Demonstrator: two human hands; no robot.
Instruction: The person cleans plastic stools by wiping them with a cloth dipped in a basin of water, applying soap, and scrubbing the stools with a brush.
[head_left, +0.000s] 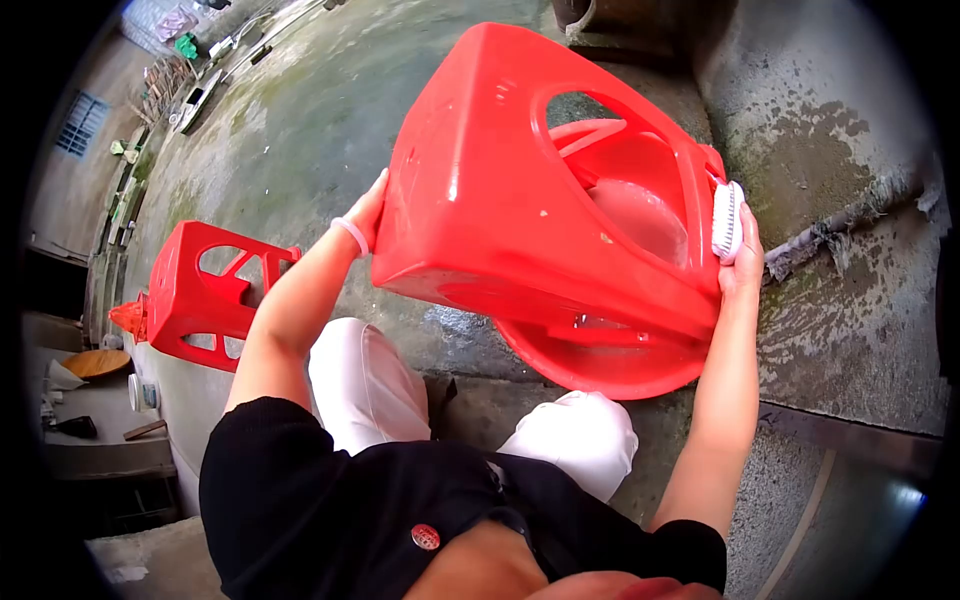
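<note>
A large red plastic stool (480, 180) is tilted on its side in front of me, wet and glossy. Against the edge of its seat, my left hand (370, 212) grips it, most of the fingers hidden behind the plastic. My right hand (746, 250) holds a white scrub brush (727, 222) beside the stool's leg end, bristles facing the stool. Beneath the stool is a round red basin (610, 382), with water visible through the stool's openings.
Another red stool (200, 300) lies on its side at the left. Wet concrete floor (300, 130) spreads ahead. A round wooden board (96, 363) is at far left. A rough pole-like thing (830, 235) lies along the right. A dark container (625, 25) stands at the top.
</note>
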